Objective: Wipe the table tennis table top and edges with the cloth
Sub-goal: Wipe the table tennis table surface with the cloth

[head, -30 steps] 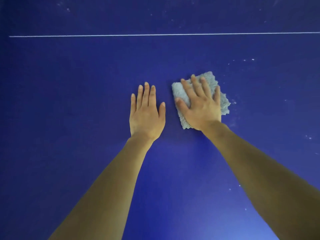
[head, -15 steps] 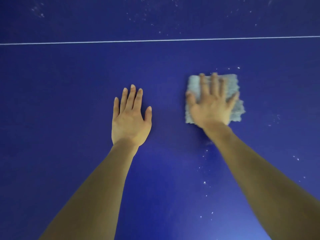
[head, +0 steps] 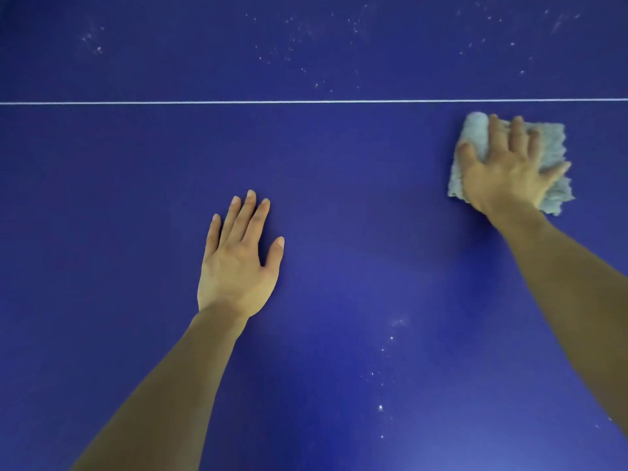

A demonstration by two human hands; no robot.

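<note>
Grey bunched cloth (head: 552, 147) is pressed down by spread right hand (head: 506, 175) | left hand (head: 238, 266) is laid flat, fingers straight, on blue surface (head: 102, 198)

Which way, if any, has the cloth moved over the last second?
Yes. The cloth under the right hand has slid right, away from the resting left hand, and nearer the white line.
</note>
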